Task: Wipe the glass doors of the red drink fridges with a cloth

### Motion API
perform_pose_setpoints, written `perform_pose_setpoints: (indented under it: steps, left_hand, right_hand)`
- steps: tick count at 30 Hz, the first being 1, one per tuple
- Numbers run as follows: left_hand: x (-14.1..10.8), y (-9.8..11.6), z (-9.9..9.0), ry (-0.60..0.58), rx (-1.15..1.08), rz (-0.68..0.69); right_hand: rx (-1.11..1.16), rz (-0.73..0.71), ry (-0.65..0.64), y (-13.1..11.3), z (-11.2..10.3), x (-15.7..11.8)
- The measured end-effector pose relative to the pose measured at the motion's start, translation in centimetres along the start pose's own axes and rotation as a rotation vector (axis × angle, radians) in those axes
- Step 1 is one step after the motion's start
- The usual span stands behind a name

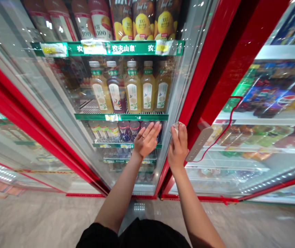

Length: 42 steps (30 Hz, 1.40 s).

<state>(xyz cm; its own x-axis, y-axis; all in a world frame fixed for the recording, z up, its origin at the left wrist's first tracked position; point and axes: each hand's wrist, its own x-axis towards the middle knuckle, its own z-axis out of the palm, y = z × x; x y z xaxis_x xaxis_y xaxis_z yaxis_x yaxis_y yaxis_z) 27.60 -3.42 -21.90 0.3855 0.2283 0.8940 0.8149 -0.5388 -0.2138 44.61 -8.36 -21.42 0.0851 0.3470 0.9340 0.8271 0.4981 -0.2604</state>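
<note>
Glass door (170, 89) bars your reach to the bottles (133, 88), red frame (209, 69) and grey handle (199, 143) crowd the right, open floor (33, 220) below

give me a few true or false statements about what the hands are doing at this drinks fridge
1. The left hand lies open and flat against the glass door. True.
2. The right hand holds a bottle. False: it presses a small white cloth near the door's edge.
3. The shelf above the hands carries tea bottles standing upright. True.
4. The fridge frame is blue. False: it is red.
5. A grey handle sits right of the right hand. True.
</note>
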Motion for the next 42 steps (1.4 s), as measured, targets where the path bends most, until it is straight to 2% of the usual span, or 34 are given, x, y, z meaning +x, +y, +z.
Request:
perform_pose_setpoints:
  steps: [4,8,12,15,18,23,26,30,36,39,42]
  left_hand:
    - [0.0,0.0,0.0,-0.025,-0.024,-0.019]
    - [0.0,0.0,-0.1,-0.024,-0.057,-0.025]
    - [0.0,0.0,-0.1,-0.056,-0.076,-0.03]
    - [0.2,0.0,-0.1,0.003,-0.033,0.003]
    - [0.3,0.0,-0.2,0.06,0.018,0.044]
    - [0.2,0.0,-0.1,0.019,0.003,0.026]
    - [0.2,0.1,0.1,0.06,0.02,0.037]
    - [0.6,0.2,-0.1,0.092,0.025,0.058]
    - [0.1,-0.5,-1.2,-0.035,-0.03,0.078]
    - [-1.1,-1.2,-2.4,-0.006,-0.027,0.051]
    - [-2.5,-2.1,-3.6,0.028,0.001,-0.04]
  right_hand:
    - [-0.008,0.003,-0.046,-0.4,0.3,0.2]
    - [0.012,-0.037,-0.019,0.3,-0.1,1.5]
    - [-0.039,0.02,0.004,-0.1,0.2,0.1]
    - [-0.015,0.04,-0.005,-0.7,0.6,-0.8]
    - [0.002,-0.009,0.001,-0.3,0.4,0.5]
    - [-0.03,0.026,0.062,1.1,-0.5,3.1]
    - [-0.016,0.042,0.054,0.4,-0.3,2.2]
    - [0.013,-0.028,-0.023,-1.5,0.3,1.5]
    - [0.005,-0.073,-0.059,-1.4,-0.1,3.3]
    - [-0.003,-0.039,-0.04,-1.3,0.1,2.0]
    - [0.02,-0.007,-0.078,-2.2,0.9,0.5]
